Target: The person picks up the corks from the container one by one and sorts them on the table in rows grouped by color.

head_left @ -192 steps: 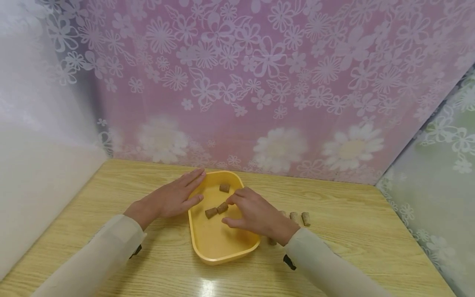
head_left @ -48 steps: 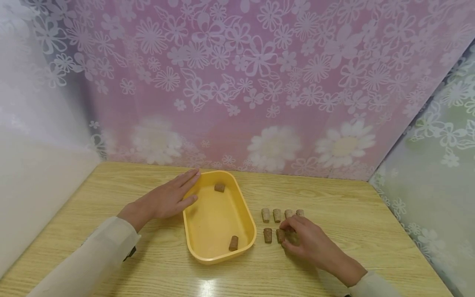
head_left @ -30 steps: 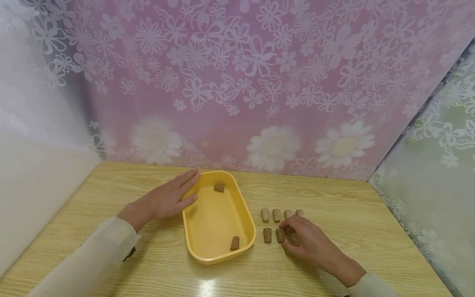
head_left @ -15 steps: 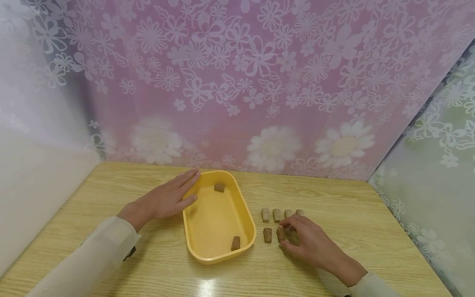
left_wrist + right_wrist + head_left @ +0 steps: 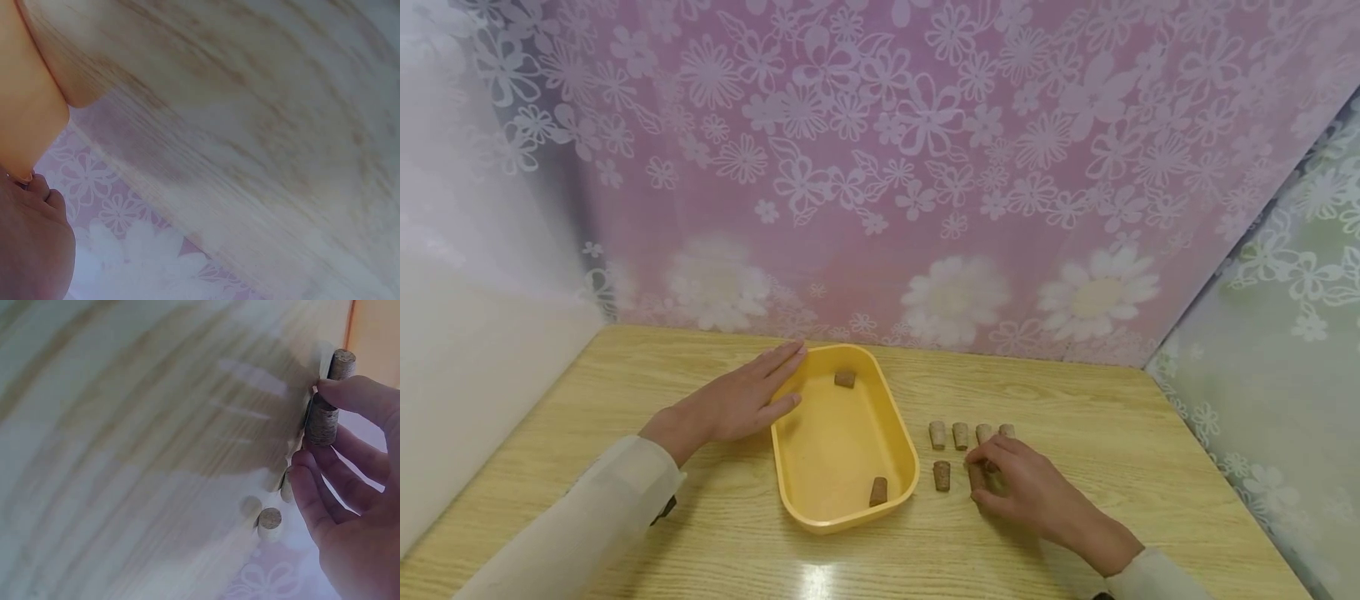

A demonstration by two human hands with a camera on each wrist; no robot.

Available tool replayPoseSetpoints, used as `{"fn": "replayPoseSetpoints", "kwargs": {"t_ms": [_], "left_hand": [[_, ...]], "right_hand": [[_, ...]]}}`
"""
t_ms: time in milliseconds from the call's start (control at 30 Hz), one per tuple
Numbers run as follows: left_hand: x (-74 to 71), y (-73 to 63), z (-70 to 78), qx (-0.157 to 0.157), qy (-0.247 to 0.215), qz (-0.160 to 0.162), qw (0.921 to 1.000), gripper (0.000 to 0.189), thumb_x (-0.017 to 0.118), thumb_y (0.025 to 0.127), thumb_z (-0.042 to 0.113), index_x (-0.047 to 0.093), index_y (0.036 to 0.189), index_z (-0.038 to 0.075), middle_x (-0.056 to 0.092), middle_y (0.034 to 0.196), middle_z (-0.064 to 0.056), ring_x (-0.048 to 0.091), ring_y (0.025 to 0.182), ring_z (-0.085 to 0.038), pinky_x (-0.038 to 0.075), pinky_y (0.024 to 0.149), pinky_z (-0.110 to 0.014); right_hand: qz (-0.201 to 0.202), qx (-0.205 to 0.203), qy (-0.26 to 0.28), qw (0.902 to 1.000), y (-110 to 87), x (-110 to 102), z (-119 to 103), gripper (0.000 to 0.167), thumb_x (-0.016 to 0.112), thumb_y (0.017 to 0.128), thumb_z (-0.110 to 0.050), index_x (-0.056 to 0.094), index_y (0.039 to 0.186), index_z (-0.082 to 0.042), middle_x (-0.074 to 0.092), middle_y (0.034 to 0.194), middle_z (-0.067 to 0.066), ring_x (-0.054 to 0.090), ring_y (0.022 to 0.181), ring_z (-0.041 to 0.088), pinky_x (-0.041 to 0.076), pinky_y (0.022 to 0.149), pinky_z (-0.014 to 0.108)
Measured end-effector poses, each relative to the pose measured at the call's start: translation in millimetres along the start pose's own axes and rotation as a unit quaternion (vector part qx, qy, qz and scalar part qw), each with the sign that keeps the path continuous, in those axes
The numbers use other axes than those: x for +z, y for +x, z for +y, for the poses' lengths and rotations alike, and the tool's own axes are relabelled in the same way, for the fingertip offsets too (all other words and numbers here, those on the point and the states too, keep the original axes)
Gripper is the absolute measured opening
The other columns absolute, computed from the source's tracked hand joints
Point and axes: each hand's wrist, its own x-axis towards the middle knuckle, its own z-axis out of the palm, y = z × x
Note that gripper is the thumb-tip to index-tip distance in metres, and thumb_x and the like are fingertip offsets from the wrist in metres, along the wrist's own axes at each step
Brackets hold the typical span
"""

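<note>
My right hand (image 5: 1022, 487) pinches a dark brown cork (image 5: 977, 479) between thumb and fingers on the table. The right wrist view shows this cork (image 5: 322, 422) close up, the thumb at one end and fingertips at the other. Another dark cork (image 5: 942, 476) stands just to its left. Behind them is a row of several paler corks (image 5: 937, 435), the rightmost ones partly covered by my fingers. My left hand (image 5: 733, 408) rests against the left rim of the yellow tray (image 5: 898, 425), fingers straight. Inside the tray are two dark corks, one at the far end (image 5: 844, 379), one near the front right corner (image 5: 878, 492).
The wood-grain table (image 5: 1075, 417) backs onto a pink flowered curtain (image 5: 850, 208). A white panel (image 5: 490, 333) borders it on the left and a pale flowered sheet (image 5: 1292, 350) on the right.
My right hand has gone from inside the tray to the corks on the right; the tray now holds fewer corks. Lately the pinched cork has shifted slightly right. My left hand stays at the rim.
</note>
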Motion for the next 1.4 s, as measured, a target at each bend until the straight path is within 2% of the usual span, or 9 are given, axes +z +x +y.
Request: {"fn": "replayPoseSetpoints", "kwargs": {"t_ms": [167,300,367,433,533,633,1167,1400], "left_hand": [[-0.6,-0.5,0.1,0.002,-0.002,0.001,1.0,0.077,0.044,0.118,0.048,0.01,0.177,0.013,0.002,0.186,-0.007,0.012,0.171,-0.038,0.022,0.135,-0.063],[-0.2,-0.5,0.5,0.003,-0.003,0.002,1.0,0.076,0.045,0.118,0.046,0.01,0.177,0.012,0.004,0.185,-0.009,0.012,0.17,-0.039,0.022,0.135,-0.064],[0.1,0.0,0.3,0.004,0.0,0.004,1.0,0.076,0.045,0.118,0.046,0.01,0.177,0.012,0.005,0.185,-0.01,0.012,0.17,-0.039,0.022,0.135,-0.064],[-0.1,0.3,0.2,0.003,0.001,0.005,1.0,0.076,0.045,0.118,0.046,0.01,0.177,0.013,0.006,0.185,-0.011,0.012,0.17,-0.038,0.022,0.135,-0.063],[-0.1,0.7,-0.1,-0.001,0.001,0.002,1.0,0.077,0.045,0.118,0.047,0.008,0.177,0.014,0.005,0.185,-0.01,0.011,0.171,-0.037,0.021,0.136,-0.063],[-0.6,0.6,0.1,0.0,0.0,0.002,1.0,0.077,0.045,0.118,0.047,0.009,0.177,0.014,0.005,0.186,-0.01,0.011,0.171,-0.037,0.02,0.136,-0.063],[-0.6,0.1,1.0,0.001,-0.006,0.004,1.0,0.075,0.045,0.118,0.045,0.012,0.177,0.011,0.005,0.185,-0.012,0.013,0.17,-0.041,0.021,0.135,-0.066],[-0.3,0.5,-0.2,-0.003,-0.005,0.003,1.0,0.076,0.046,0.118,0.046,0.011,0.177,0.013,0.005,0.185,-0.01,0.012,0.17,-0.039,0.022,0.135,-0.064]], "right_hand": [[0.01,-0.011,0.008,0.9999,5.1,1.8,-3.5,0.033,0.089,0.093,-0.02,0.075,0.123,-0.015,0.069,0.114,-0.009,0.069,0.1,0.012,0.064,0.084,0.033],[0.008,-0.02,0.008,0.9997,7.6,4.3,-5.7,0.033,0.089,0.093,-0.02,0.075,0.123,-0.016,0.068,0.112,-0.01,0.069,0.1,0.011,0.064,0.097,0.047],[0.009,-0.022,0.003,0.9997,7.9,5.4,-6.1,0.033,0.089,0.093,-0.02,0.075,0.122,-0.017,0.067,0.111,-0.011,0.068,0.099,0.01,0.063,0.097,0.049],[0.011,-0.02,-0.001,0.9997,7.5,6.1,-6.1,0.035,0.09,0.092,-0.02,0.075,0.123,-0.016,0.068,0.111,-0.01,0.068,0.098,0.01,0.064,0.096,0.047],[0.01,-0.017,-0.001,0.9998,6.8,6.6,-6.0,0.037,0.09,0.092,-0.021,0.074,0.124,-0.015,0.068,0.112,-0.009,0.068,0.097,0.011,0.064,0.082,0.035],[0.012,-0.015,-0.002,0.9998,6.1,6.5,-6.0,0.037,0.09,0.092,-0.021,0.075,0.124,-0.014,0.068,0.112,-0.008,0.068,0.097,0.012,0.063,0.081,0.031],[0.014,-0.005,0.002,0.9999,4.3,7.8,-4.0,0.036,0.089,0.093,-0.022,0.075,0.125,-0.013,0.067,0.109,-0.011,0.068,0.096,0.009,0.062,0.08,0.031],[0.007,0.004,0.005,1.0,3.8,6.8,-4.0,0.035,0.088,0.094,-0.021,0.074,0.124,-0.014,0.068,0.111,-0.01,0.069,0.098,0.011,0.063,0.082,0.032]]}}
